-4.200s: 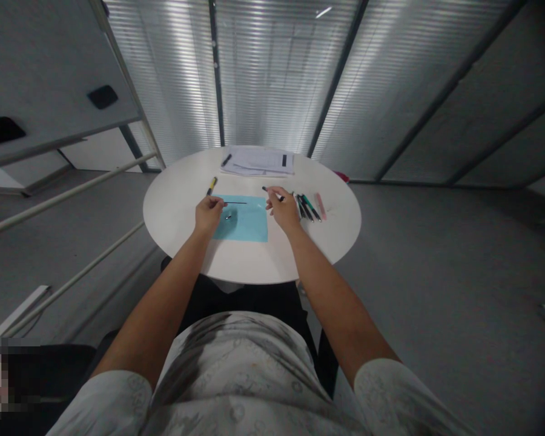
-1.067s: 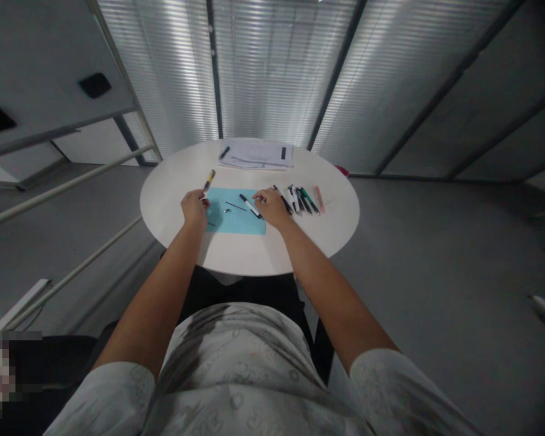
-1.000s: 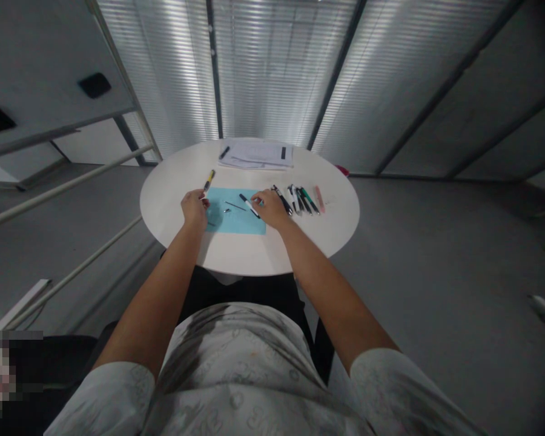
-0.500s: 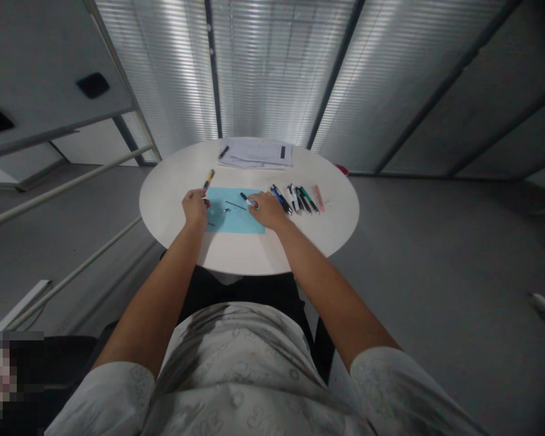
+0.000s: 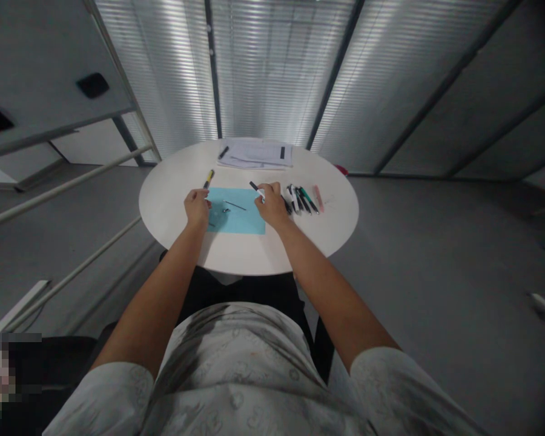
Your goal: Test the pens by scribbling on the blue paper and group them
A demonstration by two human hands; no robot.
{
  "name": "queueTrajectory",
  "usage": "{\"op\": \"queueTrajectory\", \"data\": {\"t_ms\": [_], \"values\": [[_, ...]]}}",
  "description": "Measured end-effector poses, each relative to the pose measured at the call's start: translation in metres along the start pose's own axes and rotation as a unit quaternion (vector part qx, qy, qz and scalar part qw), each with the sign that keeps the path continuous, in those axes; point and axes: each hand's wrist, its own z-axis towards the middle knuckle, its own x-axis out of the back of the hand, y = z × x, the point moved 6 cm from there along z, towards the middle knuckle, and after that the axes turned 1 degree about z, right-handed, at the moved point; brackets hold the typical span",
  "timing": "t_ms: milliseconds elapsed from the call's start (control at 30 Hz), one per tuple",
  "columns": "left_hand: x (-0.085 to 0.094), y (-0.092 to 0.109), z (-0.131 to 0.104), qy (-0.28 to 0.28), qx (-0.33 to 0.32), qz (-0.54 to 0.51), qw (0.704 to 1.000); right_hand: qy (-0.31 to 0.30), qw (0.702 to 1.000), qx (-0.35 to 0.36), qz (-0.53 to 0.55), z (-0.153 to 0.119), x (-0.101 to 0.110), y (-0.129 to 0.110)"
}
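My right hand (image 5: 272, 206) is closed around a black-and-white pen (image 5: 255, 187), whose dark end points up and to the left over the right edge of a blue sheet (image 5: 243, 225). At the sheet's left edge, my left hand (image 5: 197, 207) has its fingers bent together; whatever they hold is too small to make out. A yellow-and-black pen-like tool (image 5: 209, 177) lies just beyond its fingertips; I cannot tell whether they touch it. On the blue sheet rest a thin dark rod (image 5: 235, 206) and small metallic parts (image 5: 226, 211).
Several pens (image 5: 303, 200) lie side by side right of my right hand, with a pink strip-like object (image 5: 318, 198) beside them. Papers (image 5: 254, 152) sit at the far edge of the round white table (image 5: 236, 257). A metal rail (image 5: 72, 181) runs along the left.
My right hand has shifted a little to the right and up with the pen, away from the middle of the blue sheet. The left hand has barely moved.
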Motion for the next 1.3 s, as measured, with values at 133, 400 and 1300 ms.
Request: {"op": "queueTrajectory", "data": {"t_ms": [133,400,1300], "values": [[-0.002,-0.001,0.000,-0.007,-0.008,0.016,1.000,-0.002,0.999,-0.015,-0.037,-0.002,0.002,-0.003],[-0.003,-0.002,-0.001,-0.014,-0.021,0.030,0.999,-0.066,0.991,0.010,-0.116,-0.005,0.000,-0.004],[-0.034,0.015,-0.037,-0.259,-0.183,0.204,0.926,-0.102,0.937,-0.007,0.334,0.001,-0.028,-0.032]]}}
